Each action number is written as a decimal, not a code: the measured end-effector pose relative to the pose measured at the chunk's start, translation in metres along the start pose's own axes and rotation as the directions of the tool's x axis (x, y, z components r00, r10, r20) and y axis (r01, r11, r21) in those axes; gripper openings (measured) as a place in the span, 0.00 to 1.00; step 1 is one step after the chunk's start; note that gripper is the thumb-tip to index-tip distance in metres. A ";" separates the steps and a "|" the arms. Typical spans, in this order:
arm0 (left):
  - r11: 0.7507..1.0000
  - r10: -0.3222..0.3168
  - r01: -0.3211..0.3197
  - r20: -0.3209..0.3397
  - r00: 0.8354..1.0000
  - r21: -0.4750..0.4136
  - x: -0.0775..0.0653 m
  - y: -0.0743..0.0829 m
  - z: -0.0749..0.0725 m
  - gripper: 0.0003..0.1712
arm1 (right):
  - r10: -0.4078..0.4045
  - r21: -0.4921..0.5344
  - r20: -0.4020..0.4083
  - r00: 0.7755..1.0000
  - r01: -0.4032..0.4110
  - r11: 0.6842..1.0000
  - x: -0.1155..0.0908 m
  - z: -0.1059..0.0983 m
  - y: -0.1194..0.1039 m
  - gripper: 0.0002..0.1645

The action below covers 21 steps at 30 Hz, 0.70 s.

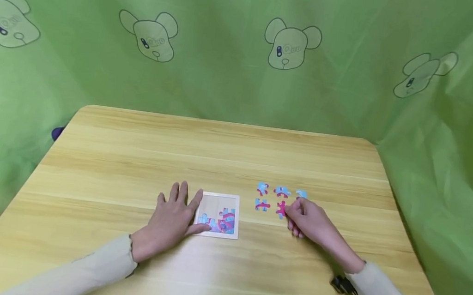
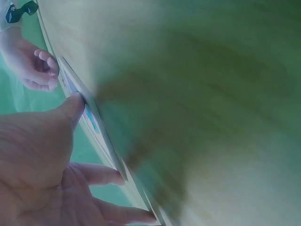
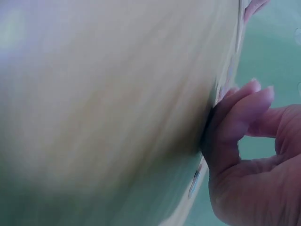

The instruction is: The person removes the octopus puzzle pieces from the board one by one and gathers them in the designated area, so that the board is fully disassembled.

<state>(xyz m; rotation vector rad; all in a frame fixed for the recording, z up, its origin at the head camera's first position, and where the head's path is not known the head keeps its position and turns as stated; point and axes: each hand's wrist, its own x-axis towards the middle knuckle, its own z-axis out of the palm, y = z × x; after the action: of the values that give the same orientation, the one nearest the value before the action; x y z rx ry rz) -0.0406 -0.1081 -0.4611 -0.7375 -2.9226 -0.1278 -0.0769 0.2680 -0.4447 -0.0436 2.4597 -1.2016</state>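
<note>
A small square puzzle tray (image 1: 237, 217) with a pale rim lies near the table's middle, with joined blue, pink and purple pieces (image 1: 226, 223) along its bottom and lower right. My left hand (image 1: 170, 223) is spread flat at its left side, thumb (image 2: 73, 106) over the lower rim and index finger along the left edge. To the right, my right hand (image 1: 307, 220) has curled fingers, with thumb and index fingertips pinching the right edge of a pink puzzle piece (image 1: 280, 208). In the right wrist view, the curled fingers (image 3: 244, 110) hide that piece.
Loose puzzle pieces lie beside the pink one: a blue-and-pink piece (image 1: 262, 205) to its left, two more (image 1: 263, 189) (image 1: 281, 191) above, and a blue piece (image 1: 301, 194) partly behind the right hand. A green curtain (image 1: 224, 86) surrounds the wooden table (image 1: 136, 144).
</note>
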 end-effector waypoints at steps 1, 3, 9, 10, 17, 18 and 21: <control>1.000 0.002 -0.002 -0.005 1.000 0.001 0.001 0.000 0.001 0.53 | -0.009 -0.008 -0.011 1.000 0.009 1.000 -0.002 0.002 -0.002 0.13; 1.000 0.002 -0.002 -0.009 1.000 0.006 0.001 0.001 0.001 0.54 | -0.038 -0.020 -0.019 0.999 0.038 0.999 -0.005 0.007 -0.006 0.13; 1.000 -0.009 0.009 0.000 1.000 0.006 -0.001 0.002 0.002 0.55 | -0.106 -0.006 0.009 0.994 0.106 0.994 -0.013 0.033 -0.026 0.10; 1.000 -0.009 0.009 -0.003 1.000 0.008 -0.001 0.002 0.002 0.55 | -0.114 0.016 0.016 0.993 0.114 0.993 -0.013 0.037 -0.030 0.09; 1.000 -0.009 0.009 0.001 1.000 0.006 0.000 0.002 0.001 0.56 | -0.216 0.146 0.088 0.972 0.202 0.969 -0.003 0.068 -0.053 0.18; 1.000 -0.009 0.009 0.005 1.000 0.001 0.000 0.001 0.001 0.56 | -0.227 0.144 0.103 0.968 0.211 0.967 -0.001 0.072 -0.056 0.20; 1.000 -0.011 0.011 0.010 1.000 0.001 -0.001 0.001 0.000 0.56 | -0.252 0.097 0.159 0.955 0.239 0.966 0.006 0.085 -0.062 0.25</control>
<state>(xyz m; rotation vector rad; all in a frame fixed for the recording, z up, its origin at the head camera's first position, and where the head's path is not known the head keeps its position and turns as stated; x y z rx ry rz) -0.0399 -0.1078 -0.4612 -0.7246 -2.9367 -0.1241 -0.0603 0.1642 -0.4459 -0.4248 2.3062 -1.3335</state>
